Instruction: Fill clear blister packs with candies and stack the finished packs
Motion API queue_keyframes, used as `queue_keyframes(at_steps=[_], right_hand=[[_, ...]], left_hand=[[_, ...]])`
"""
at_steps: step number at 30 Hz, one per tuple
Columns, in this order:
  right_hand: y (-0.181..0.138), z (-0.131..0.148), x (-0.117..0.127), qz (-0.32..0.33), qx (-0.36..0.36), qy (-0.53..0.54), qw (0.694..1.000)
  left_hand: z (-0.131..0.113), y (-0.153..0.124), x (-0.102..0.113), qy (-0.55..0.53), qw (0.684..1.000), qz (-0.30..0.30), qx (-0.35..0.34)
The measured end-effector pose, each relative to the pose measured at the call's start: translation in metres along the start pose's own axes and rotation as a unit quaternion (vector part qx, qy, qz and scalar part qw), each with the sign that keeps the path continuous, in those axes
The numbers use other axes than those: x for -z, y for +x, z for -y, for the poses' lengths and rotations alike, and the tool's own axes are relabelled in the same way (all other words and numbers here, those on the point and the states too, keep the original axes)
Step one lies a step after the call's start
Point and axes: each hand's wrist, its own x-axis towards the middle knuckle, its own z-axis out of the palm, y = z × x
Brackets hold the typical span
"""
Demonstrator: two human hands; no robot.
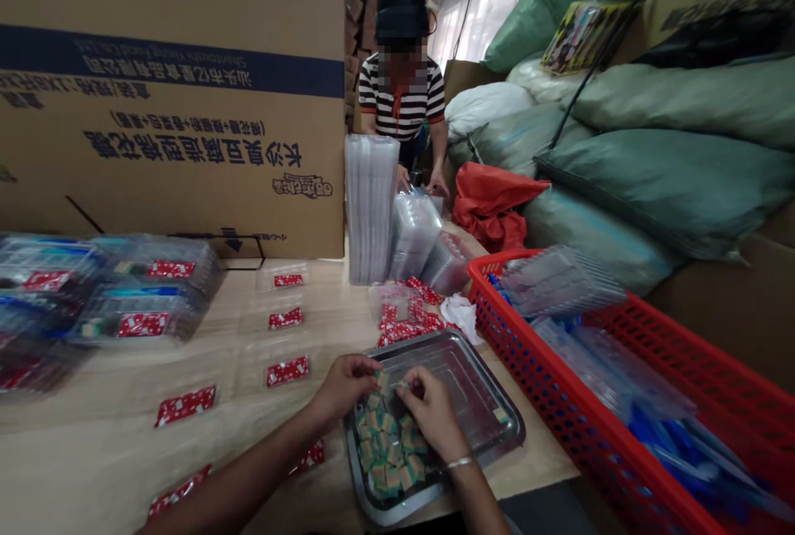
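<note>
Standing by the table [323,328]: both hands are down at 6 o'clock over a shallow metal tray [497,415], where a heap of little blocks [388,456] in green and orange wrap sits in the near-left corner. The left hand [344,390] looks pinched on 1 of them, thumb and forefinger closed round it. The right hand [435,415] is curled the same way on another, and the 2 hands nearly touch. I'd guess these weigh next to nothing, stiff but tiny and a bit slick, so fingertips on the 2 flat sides is the way. There's a red basket [714,386] of clear sleeves [559,278] at 4 o'clock, red cards [286,371] in rows at 9, and a co-worker [403,96] at 12.
</note>
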Motion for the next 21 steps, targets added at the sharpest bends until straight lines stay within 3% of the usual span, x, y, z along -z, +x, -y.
queue_keyframes(at_steps=[3,6,15,18,21], right_hand=[[-0.005,0.01,0.002,0.039,-0.049,0.173,0.983],[-0.012,0.02,-0.002,0.011,-0.061,0.224,0.973],[-0.016,0.025,-0.012,-0.113,-0.034,0.196,0.973],[-0.018,0.023,-0.007,-0.072,-0.023,0.18,0.981],[-0.022,0.013,0.021,-0.014,0.009,0.092,0.996]], left_hand=[[-0.001,-0.006,-0.008,-0.013,1.0,0.001,-0.015],[-0.002,-0.008,-0.015,-0.035,0.999,0.008,-0.033],[0.003,-0.014,-0.022,-0.065,0.997,0.023,-0.044],[0.005,-0.013,-0.019,-0.075,0.994,0.068,-0.034],[0.006,-0.011,-0.012,-0.061,0.996,0.07,-0.019]])
